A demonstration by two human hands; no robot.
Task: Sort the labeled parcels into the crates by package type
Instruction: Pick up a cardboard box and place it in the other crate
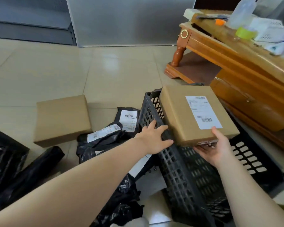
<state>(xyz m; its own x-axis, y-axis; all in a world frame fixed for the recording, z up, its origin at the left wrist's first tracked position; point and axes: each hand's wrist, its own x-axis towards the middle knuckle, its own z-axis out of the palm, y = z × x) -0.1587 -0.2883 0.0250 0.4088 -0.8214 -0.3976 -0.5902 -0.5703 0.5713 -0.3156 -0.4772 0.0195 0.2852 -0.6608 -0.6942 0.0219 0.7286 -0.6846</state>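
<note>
A flat cardboard box with a white shipping label sits tilted over the open black plastic crate. My right hand holds the box at its near corner, thumb on top and fingers underneath. My left hand grips the crate's left rim. A second, unlabeled-side cardboard box lies on the floor to the left. Several black poly mailers with white labels are piled between that box and the crate.
Another black crate stands at the left edge, with a black mailer leaning by it. A wooden coffee table loaded with bottles and boxes stands close behind the right crate. Beige tiled floor stretches ahead to a grey wall panel.
</note>
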